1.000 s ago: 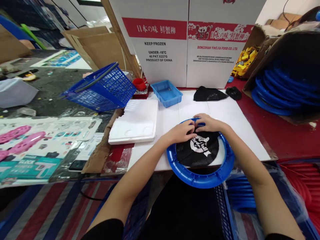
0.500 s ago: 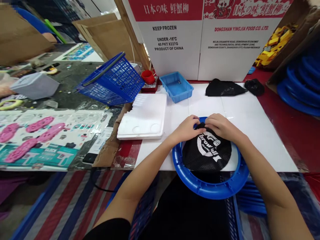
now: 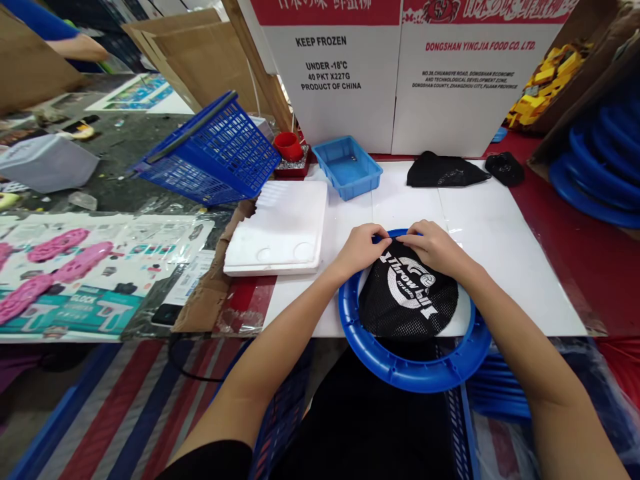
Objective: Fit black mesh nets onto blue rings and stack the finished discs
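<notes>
A blue plastic ring (image 3: 415, 377) lies over the front edge of the white tabletop, its near side overhanging. Inside it rests a round black mesh net (image 3: 407, 300) printed with white "Throw ball" lettering. At the ring's far side, my left hand (image 3: 364, 248) pinches the net's upper edge between thumb and fingers. Close beside it, my right hand (image 3: 433, 248) grips the same edge, with its thumb and forefinger against the ring. The fingertips almost meet, and they partly hide the spot where net and ring touch.
Black mesh pieces (image 3: 445, 171) lie toward the back, near a small light-blue tray (image 3: 347, 167). White foam (image 3: 277, 227) and a tilted blue basket (image 3: 210, 150) stand to the left. Blue rings (image 3: 603, 160) are stacked at right. Behind stands a white carton (image 3: 345, 100). Another person's arm (image 3: 80, 48) shows far left.
Both hands stay at the ring's far side. The net's top edge now lies flatter, drawn up toward the ring, and its lettering shows more fully. The view has shifted slightly.
</notes>
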